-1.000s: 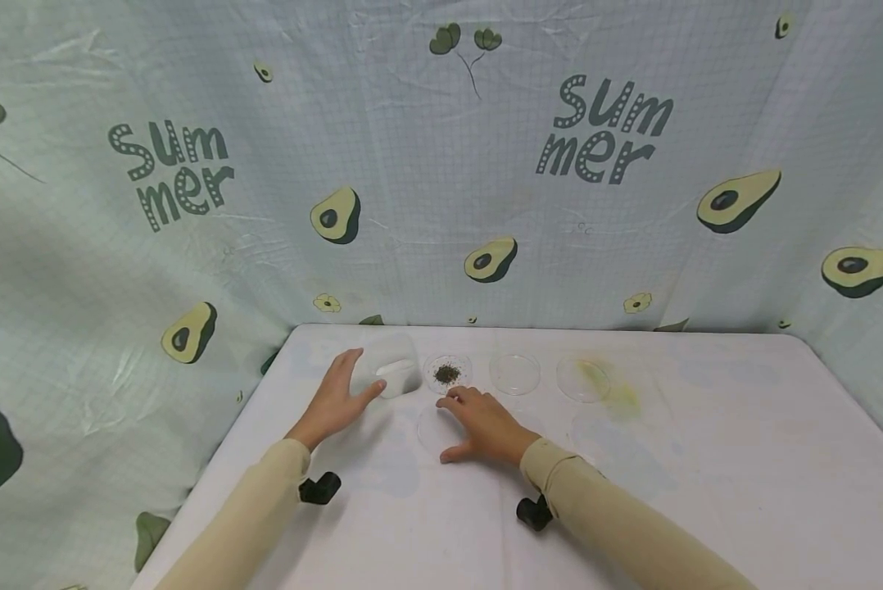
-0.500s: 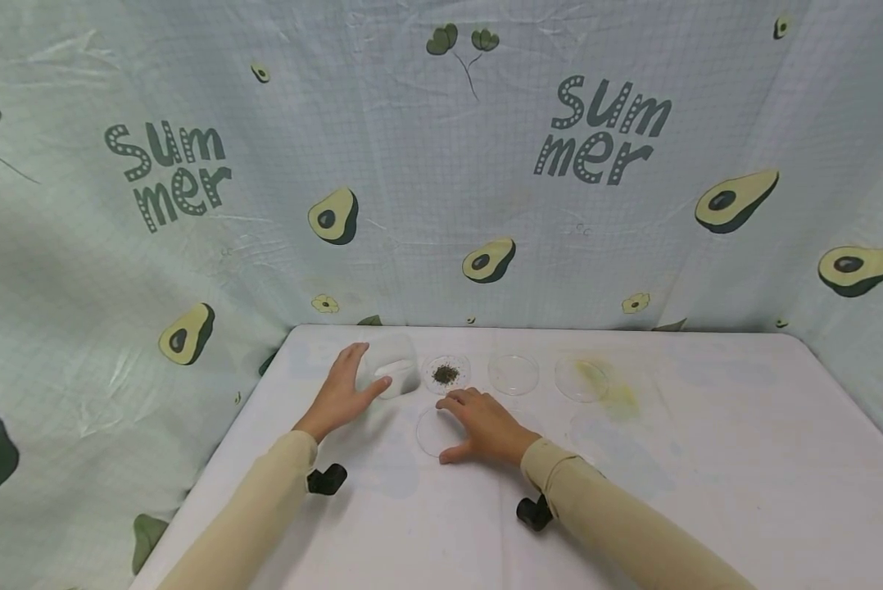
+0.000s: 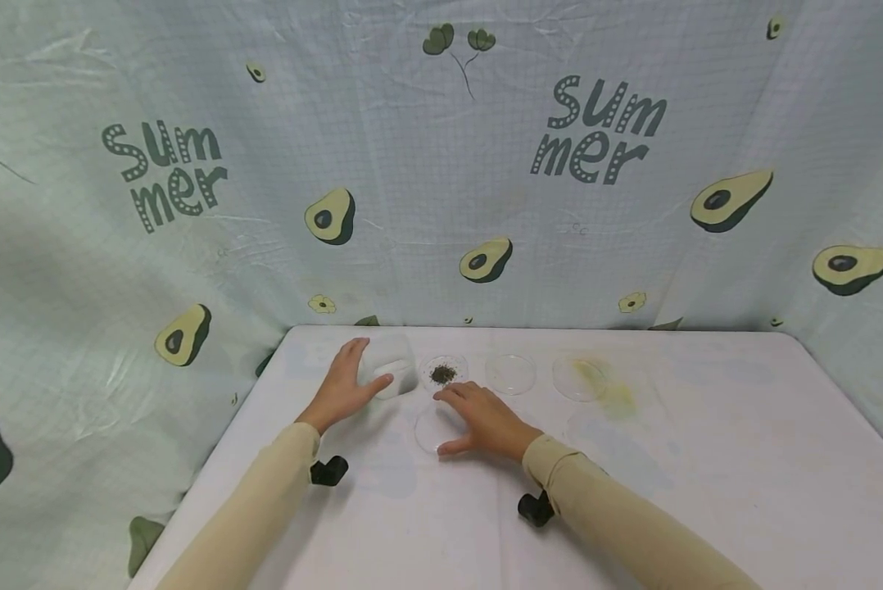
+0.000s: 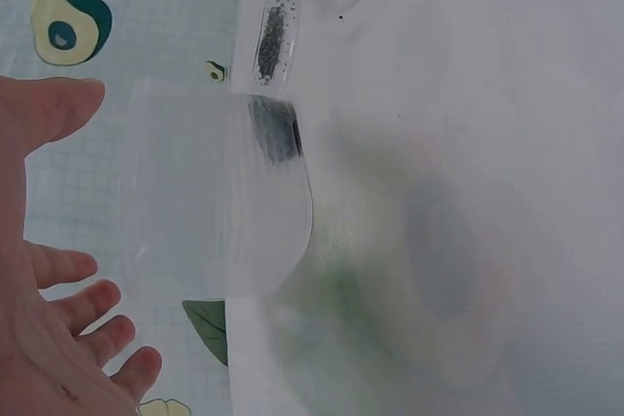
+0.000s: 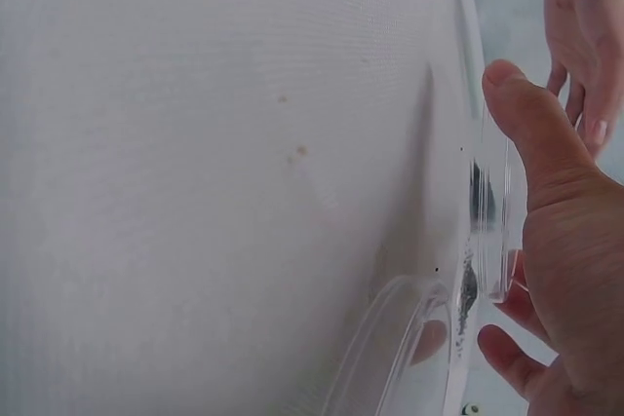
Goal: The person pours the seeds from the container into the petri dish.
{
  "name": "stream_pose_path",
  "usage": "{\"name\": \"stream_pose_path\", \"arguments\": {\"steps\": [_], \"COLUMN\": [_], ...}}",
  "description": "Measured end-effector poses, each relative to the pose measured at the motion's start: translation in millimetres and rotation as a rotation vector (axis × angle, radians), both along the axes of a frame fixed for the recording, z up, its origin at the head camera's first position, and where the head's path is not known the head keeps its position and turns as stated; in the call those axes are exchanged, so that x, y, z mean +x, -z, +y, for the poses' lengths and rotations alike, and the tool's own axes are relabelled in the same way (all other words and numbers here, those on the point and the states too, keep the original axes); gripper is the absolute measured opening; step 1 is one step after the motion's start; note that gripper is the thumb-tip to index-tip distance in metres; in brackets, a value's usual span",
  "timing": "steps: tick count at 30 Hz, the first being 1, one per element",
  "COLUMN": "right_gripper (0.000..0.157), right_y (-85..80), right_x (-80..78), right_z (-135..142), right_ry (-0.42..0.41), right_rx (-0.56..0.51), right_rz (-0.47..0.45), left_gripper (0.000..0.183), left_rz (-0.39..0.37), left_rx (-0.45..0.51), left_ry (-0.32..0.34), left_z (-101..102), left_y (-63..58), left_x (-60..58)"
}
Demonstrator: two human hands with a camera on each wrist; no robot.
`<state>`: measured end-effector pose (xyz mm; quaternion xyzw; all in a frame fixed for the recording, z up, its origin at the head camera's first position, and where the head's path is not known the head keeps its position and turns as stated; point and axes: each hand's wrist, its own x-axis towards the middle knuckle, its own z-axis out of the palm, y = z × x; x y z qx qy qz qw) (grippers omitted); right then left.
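Observation:
My left hand (image 3: pixel 341 387) reaches around a translucent plastic tub (image 4: pixel 195 192) with thumb and fingers spread. Inside the tub, dark matter gathers near its base. My right hand (image 3: pixel 484 422) curls over a clear round petri dish piece (image 5: pixel 499 211), thumb at one edge and fingertips at the other. In the head view, the circle (image 3: pixel 416 434) of this clear piece shows left of that hand. Just beyond the fingertips, a petri dish (image 3: pixel 425 366) bears a small heap of dark flakes (image 3: pixel 442 374).
Two more clear dishes, one in the middle (image 3: pixel 511 392) and one farther right (image 3: pixel 557 385), line the back of the white table (image 3: pixel 707 475). A yellow-green stain (image 3: pixel 618 397) marks the cloth beside the right one. An avocado-print curtain (image 3: pixel 397 147) hangs behind.
My left hand has shifted slightly forward and right, closer around the tub. The right hand stays nearly in place; the whole head view has drifted a little.

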<state>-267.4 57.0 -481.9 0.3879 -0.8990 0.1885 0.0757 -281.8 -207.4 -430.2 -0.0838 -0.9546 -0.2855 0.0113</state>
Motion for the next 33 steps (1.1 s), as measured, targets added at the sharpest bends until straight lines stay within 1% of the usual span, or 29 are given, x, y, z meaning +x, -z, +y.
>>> {"name": "stream_pose_path", "arguments": {"steps": [4, 11, 18, 24, 33], "right_gripper": [0.079, 0.078, 0.072, 0.073, 0.072], "right_y": [-2.8, -6.2, -6.8, -5.4, -5.1], "right_x": [-0.8, -2.9, -6.9, -9.8, -12.3], "right_z": [1.4, 3.9, 5.8, 7.1, 8.8], "right_ry": [0.010, 0.021, 0.021, 0.032, 0.044], "right_rx": [-0.003, -0.009, -0.015, -0.007, -0.012], "right_rz": [0.001, -0.017, -0.011, -0.025, -0.004], "left_gripper": [0.088, 0.088, 0.087, 0.087, 0.084], "left_rz": [-0.015, -0.014, -0.011, -0.010, -0.003], "left_rx": [0.001, 0.014, 0.021, 0.014, 0.010], "left_ry": [-0.009, -0.007, 0.002, 0.010, 0.028], "left_z": [0.1, 1.5, 1.4, 2.9, 7.4], "left_y": [1.3, 3.2, 5.2, 7.4, 8.3], "left_x": [-3.4, -8.4, -12.0, -15.3, -19.7]}}
